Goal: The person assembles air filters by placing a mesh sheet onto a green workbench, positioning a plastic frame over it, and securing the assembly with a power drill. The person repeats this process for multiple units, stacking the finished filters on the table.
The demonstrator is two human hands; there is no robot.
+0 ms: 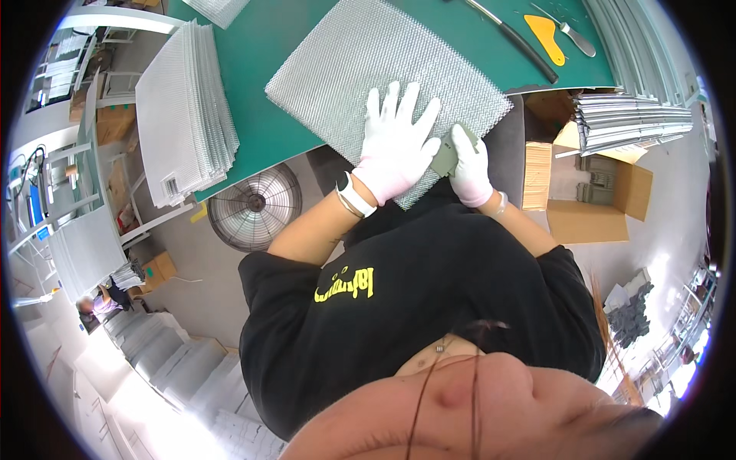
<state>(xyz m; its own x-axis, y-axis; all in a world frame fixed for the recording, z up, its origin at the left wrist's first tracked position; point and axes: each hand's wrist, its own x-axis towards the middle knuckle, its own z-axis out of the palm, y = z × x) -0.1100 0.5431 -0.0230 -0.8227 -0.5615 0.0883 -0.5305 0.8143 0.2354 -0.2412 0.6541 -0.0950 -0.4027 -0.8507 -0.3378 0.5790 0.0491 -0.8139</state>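
Observation:
A silver metal mesh sheet [345, 65] lies turned at an angle on the green tabletop, its near corner reaching past the table edge toward my body. My left hand [395, 142], in a white glove, rests flat on the mesh with the fingers spread. My right hand [470, 170], gloved as well, grips a flat olive-green piece [445, 161], perhaps a pad, at the sheet's near right edge. The thumb lies over this piece; the other fingers are mostly hidden beneath it.
Stacked mesh sheets [184, 115] stand at the table's left end. At the back right lie a hammer-like tool [529, 57], a yellow scraper [546, 38] and a putty knife [577, 40]. A floor fan [255, 202] and an open cardboard box [586, 222] flank me.

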